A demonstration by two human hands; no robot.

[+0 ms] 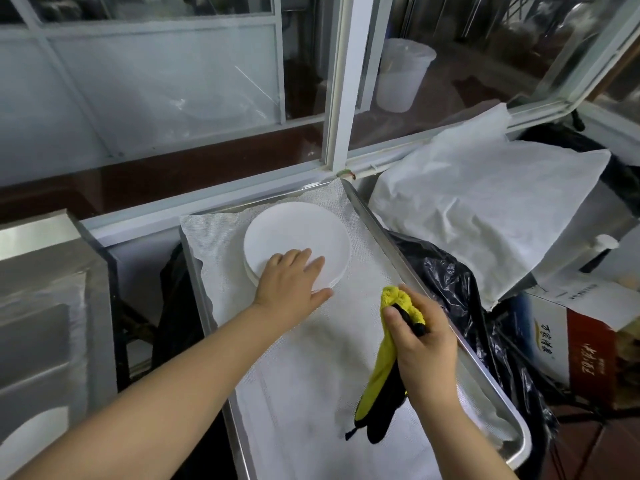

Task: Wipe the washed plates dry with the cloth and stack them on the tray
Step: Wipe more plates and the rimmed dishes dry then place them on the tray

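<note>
A low stack of white round plates lies upside down at the far end of a steel tray lined with white mesh cloth. My left hand rests flat on the near edge of the top plate, fingers spread. My right hand hovers over the tray's right side, closed around a yellow and black cloth that hangs down from the fist. At the bottom left another white plate shows partly inside a steel sink.
A steel sink unit stands to the left. Black plastic bags lie against the tray's right rim, with a white sheet covering something beyond. A printed carton sits at right. A glass partition closes the back.
</note>
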